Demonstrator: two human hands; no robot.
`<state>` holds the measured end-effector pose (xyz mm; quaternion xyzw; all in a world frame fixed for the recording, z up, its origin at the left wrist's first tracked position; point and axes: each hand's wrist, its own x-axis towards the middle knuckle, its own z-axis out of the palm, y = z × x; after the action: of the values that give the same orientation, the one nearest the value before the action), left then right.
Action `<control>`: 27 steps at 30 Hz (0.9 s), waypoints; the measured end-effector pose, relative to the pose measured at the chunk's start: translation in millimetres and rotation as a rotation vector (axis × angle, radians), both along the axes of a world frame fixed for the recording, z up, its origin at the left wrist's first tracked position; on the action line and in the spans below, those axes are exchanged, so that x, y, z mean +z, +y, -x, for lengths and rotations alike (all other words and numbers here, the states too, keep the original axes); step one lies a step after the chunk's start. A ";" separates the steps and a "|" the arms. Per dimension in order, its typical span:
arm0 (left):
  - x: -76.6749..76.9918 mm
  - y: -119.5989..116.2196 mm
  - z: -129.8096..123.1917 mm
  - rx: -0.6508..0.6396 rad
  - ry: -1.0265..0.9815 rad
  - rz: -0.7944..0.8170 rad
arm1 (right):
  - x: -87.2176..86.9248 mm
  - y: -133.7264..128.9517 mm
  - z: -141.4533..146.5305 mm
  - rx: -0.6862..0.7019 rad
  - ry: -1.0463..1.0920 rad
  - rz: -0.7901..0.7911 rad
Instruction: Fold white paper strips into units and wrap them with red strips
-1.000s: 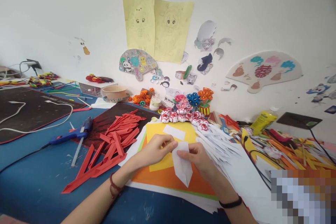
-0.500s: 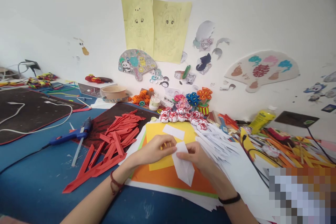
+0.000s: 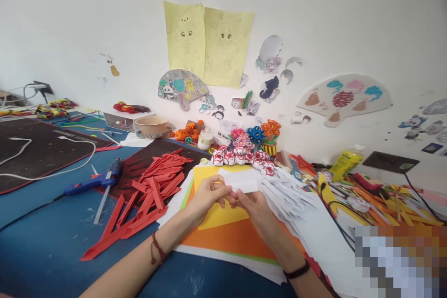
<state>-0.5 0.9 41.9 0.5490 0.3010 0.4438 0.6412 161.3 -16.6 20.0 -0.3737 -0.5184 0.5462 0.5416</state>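
A folded white paper strip (image 3: pixel 246 180) is pinched between both hands, lying roughly crosswise above the coloured sheets. My left hand (image 3: pixel 212 194) is closed, thumb and fingers at the paper's near left corner. My right hand (image 3: pixel 252 201) grips its lower edge with thumb on top, fingertips close to those of the left. Below the hands lie a yellow sheet (image 3: pixel 223 214) and an orange sheet (image 3: pixel 230 237). Just right of the hands is a fan of white paper strips (image 3: pixel 291 195). Part of the held paper's lower edge is hidden by fingers.
Folded red paper strips (image 3: pixel 162 177) are heaped at left, near a blue glue gun (image 3: pixel 101 181) with its cord. Red-and-white folded pieces (image 3: pixel 240 156), paper flowers (image 3: pixel 256 134) and a bowl (image 3: pixel 152 125) stand behind. A yellow bottle (image 3: pixel 345 163) and cables are at right.
The white paper has swung from pointing down toward me to lying crosswise, farther from me. Both hands have shifted with it, and their fingertips are now closer together. The camera view has shifted slightly.
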 end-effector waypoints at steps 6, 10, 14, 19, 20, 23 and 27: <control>-6.5 1.7 -3.9 0.090 0.269 -0.212 | 6.4 0.1 -12.8 -0.154 -0.241 0.004; -11.2 1.5 -5.2 0.099 0.427 -0.249 | 4.0 1.5 -14.0 -0.170 -0.140 0.029; -17.0 0.1 -7.3 0.035 0.430 -0.273 | -0.3 1.1 -10.4 -0.182 -0.081 0.046; -16.7 -1.3 -10.0 0.051 0.373 -0.270 | 1.7 -0.8 -12.5 -0.147 -0.136 0.015; -15.6 -2.0 -10.8 0.033 0.360 -0.260 | 2.3 -1.2 -13.5 -0.147 -0.136 0.014; -11.3 -4.8 -12.1 -0.034 0.333 -0.252 | 2.9 -2.5 -15.9 -0.122 -0.094 0.029; -5.2 -6.3 -6.2 -0.020 0.501 -0.378 | 2.2 -1.9 -19.2 -0.103 -0.038 0.046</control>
<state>5.7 -5.4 36.7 0.7535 0.3562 0.3364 0.4384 180.5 -18.5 22.2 -0.4226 -0.4960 0.5222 0.5501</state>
